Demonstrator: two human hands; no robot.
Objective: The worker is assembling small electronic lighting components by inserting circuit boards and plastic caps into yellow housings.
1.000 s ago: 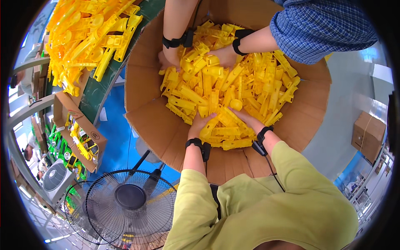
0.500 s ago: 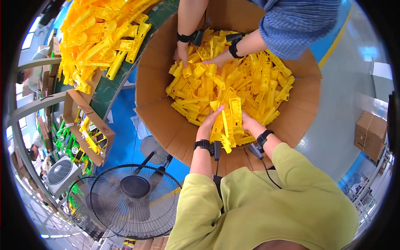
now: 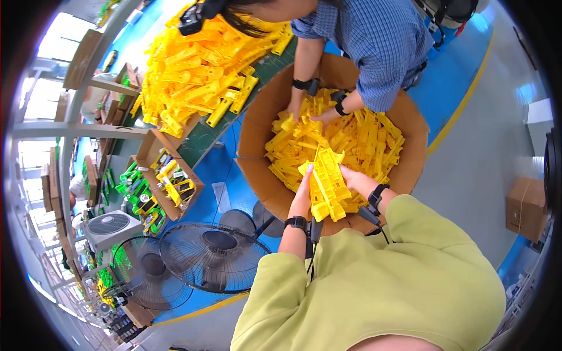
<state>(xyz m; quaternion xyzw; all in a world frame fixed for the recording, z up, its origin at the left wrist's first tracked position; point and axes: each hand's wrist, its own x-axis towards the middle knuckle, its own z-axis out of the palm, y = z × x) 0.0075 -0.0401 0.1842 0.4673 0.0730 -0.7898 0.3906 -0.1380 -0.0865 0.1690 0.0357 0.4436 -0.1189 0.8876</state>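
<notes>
Between my two hands is a small bundle of long yellow plastic parts [image 3: 328,186], ribbed and channel-shaped. My left hand [image 3: 302,192] grips the left side of the bundle, and my right hand [image 3: 353,178] closes on its right side. Below and beyond them, a large open cardboard box [image 3: 253,136] holds a loose heap of similar yellow parts [image 3: 377,137]. Across the box a co-worker in a blue checked shirt leans in, with a left-side hand [image 3: 294,107] and another hand [image 3: 326,117] among the parts. Their fingertips are partly hidden by the heap.
Left of the box, a green-topped table [image 3: 206,139] carries a big yellow pile [image 3: 199,73]. A smaller carton [image 3: 190,178] of yellow and black pieces stands at its near end. Two black floor fans [image 3: 216,254] stand at lower left. A strapped carton [image 3: 525,207] sits far right.
My view has swung, so the box appears farther right and the co-worker's upper body shows. The yellow bundle stays between my hands, now tilted a little differently.
</notes>
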